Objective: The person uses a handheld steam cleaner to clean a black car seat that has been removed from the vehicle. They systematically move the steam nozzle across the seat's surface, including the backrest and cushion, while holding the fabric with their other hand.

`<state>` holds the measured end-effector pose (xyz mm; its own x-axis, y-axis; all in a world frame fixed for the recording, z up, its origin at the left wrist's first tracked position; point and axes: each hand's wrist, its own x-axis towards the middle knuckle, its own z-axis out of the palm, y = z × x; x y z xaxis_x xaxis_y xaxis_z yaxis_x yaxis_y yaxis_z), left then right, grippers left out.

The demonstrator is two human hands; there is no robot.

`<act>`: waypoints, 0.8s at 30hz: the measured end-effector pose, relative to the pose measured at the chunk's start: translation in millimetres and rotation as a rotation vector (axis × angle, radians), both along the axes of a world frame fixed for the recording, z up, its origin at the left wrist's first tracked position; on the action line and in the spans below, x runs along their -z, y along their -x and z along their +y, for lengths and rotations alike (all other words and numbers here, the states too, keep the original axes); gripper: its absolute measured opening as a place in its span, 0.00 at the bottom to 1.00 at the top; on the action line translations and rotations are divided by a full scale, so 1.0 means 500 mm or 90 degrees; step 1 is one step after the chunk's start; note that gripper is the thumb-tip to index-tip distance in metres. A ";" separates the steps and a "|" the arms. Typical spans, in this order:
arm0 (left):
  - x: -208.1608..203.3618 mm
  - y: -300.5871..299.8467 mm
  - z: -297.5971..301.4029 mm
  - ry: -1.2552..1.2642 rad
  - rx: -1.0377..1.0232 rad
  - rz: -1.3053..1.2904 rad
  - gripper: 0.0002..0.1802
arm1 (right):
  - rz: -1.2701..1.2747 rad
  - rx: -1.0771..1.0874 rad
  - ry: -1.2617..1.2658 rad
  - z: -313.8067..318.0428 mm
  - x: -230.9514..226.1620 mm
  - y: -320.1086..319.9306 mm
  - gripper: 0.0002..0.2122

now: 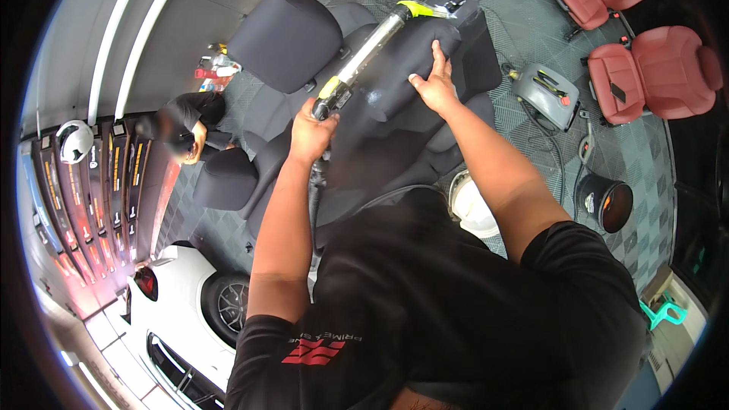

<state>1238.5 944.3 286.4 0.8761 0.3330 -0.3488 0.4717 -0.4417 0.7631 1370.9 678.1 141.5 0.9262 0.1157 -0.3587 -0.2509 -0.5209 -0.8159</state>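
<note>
My left hand (pixel 313 135) is closed around the black handle of an extractor wand (pixel 370 51) with a clear tube and yellow-green fittings. The wand slants away to the upper right, and its yellow-green head (pixel 416 9) lies at the far end of a dark car seat (pixel 380 140). A hose trails down from the handle past my left forearm. My right hand (pixel 436 89) lies on the seat's padded upper part (pixel 414 61), fingers and thumb spread, holding nothing. A pale wet-looking spot shows on the fabric between the wand and my right hand.
More dark seats (pixel 287 39) stand to the left, where a person (pixel 190 125) crouches. Red seats (pixel 619 72), a grey machine (pixel 545 100) with a hose and a black drum-shaped device (pixel 605 203) are on the right. Near me are a white bucket (pixel 472 206) and a white car (pixel 178 288).
</note>
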 end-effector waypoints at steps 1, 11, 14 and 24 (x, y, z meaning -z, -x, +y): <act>0.007 0.007 0.002 0.002 0.002 -0.002 0.11 | 0.019 -0.005 -0.017 -0.004 -0.001 -0.002 0.54; -0.029 0.401 0.127 -0.015 -0.120 0.070 0.17 | -0.004 -0.048 -0.098 -0.057 0.002 -0.009 0.52; -0.017 0.520 0.175 -0.012 -0.160 0.069 0.21 | 0.018 -0.075 -0.053 -0.058 -0.029 -0.007 0.52; 0.018 0.247 0.117 -0.049 -0.058 -0.009 0.11 | 0.082 -0.108 -0.181 -0.090 -0.010 -0.044 0.51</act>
